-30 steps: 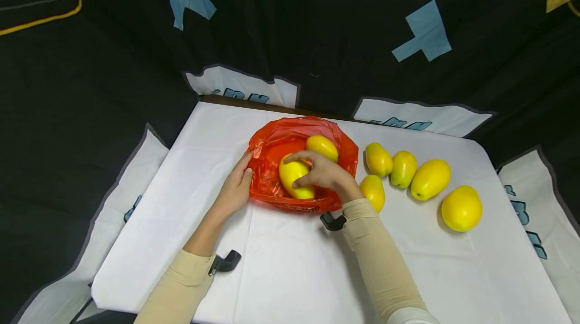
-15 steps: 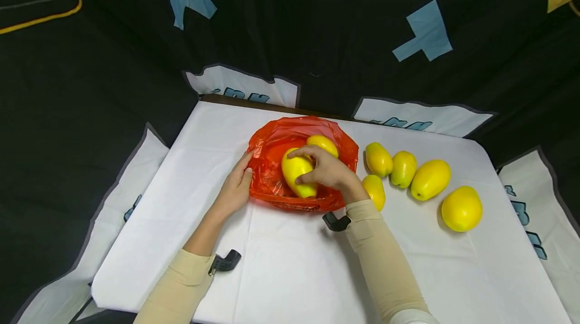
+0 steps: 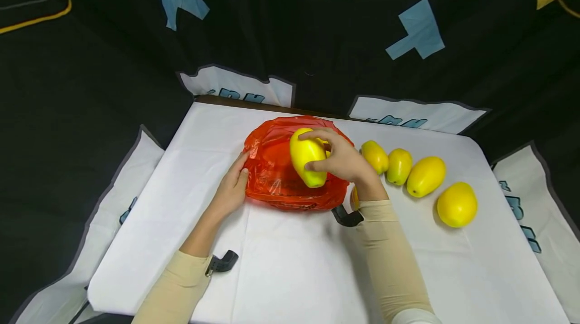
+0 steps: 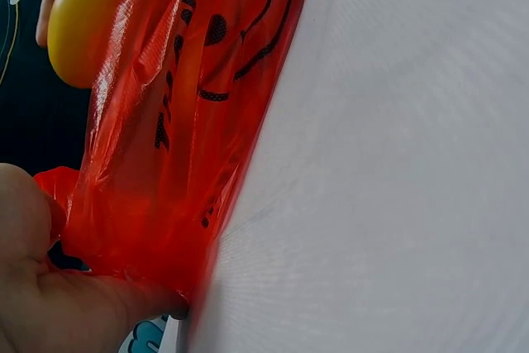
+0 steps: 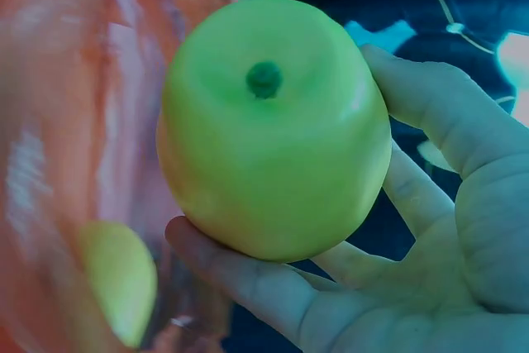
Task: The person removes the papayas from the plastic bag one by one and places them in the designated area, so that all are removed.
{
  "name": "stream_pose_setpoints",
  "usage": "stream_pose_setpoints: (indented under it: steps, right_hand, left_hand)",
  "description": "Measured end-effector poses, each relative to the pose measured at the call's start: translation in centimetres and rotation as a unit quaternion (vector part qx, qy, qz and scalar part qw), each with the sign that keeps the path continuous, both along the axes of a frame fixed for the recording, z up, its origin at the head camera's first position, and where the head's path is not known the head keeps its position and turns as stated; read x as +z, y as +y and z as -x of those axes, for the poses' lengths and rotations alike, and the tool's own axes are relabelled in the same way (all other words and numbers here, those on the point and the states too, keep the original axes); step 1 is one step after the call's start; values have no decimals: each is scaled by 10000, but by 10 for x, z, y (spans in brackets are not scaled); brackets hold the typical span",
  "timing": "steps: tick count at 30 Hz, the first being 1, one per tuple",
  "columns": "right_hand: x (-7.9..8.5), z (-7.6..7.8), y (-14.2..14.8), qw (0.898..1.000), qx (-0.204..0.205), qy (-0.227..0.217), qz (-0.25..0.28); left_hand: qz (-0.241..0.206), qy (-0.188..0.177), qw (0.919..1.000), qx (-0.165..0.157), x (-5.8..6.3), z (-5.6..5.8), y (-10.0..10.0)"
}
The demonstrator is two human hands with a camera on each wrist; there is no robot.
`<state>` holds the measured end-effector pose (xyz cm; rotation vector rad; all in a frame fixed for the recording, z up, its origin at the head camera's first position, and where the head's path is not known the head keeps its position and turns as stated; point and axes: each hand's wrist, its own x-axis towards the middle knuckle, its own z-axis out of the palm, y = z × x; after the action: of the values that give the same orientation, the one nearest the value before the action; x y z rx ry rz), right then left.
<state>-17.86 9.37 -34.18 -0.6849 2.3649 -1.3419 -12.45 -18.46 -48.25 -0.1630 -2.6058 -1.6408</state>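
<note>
My right hand (image 3: 342,160) holds a yellow oval fruit (image 3: 305,155) between thumb and fingers, over the mouth of a red plastic bag (image 3: 274,183). In the right wrist view this fruit (image 5: 273,146) shows a greenish end with a dark green stem spot. My left hand (image 3: 232,188) pinches the bag's left rim; the left wrist view has its thumb (image 4: 99,312) against the red plastic (image 4: 140,237). Another yellow fruit (image 5: 124,287) lies inside the bag, mostly hidden behind my right hand in the head view.
Right of the bag, several yellow fruits lie on the white-covered table (image 3: 281,273), among them one elongated fruit (image 3: 426,177) and a rounder fruit (image 3: 457,204). Another is mostly hidden by my right wrist. Black cloth (image 3: 317,62) hangs behind the table.
My right hand has lifted the fruit from inside the bag, up and to the right, to above its opening. My left hand keeps its grip on the rim. The head view has shifted slightly.
</note>
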Motion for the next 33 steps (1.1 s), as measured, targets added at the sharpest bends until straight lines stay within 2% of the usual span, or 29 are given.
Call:
stream_pose_setpoints:
  steps: [3,11,14,18,22,27,33]
  right_hand:
    - [10,-2,8,9998,-121,155,35]
    - [7,9,42,9969,-491,581,202]
    - [24,-1,50,9957,-619,644,264]
    - [34,-8,64,9939,-831,593,422]
    - [27,-4,81,9904,-909,787,686]
    - [30,-7,98,9870,-1074,979,691]
    - [34,-14,118,9833,-1397,986,619]
  left_hand:
    - [25,-20,10000,-2,0,0,0]
    - [132,13,9999,14,-3,0,-1]
    - [163,-10,9999,37,-4,0,-1]
    - [169,-52,9998,41,-4,-1,-1]
    - [118,-105,9999,27,-4,-2,-1]
    - [103,-123,9999,31,-4,-2,-1]
    - [141,-1,9999,70,-3,-1,0]
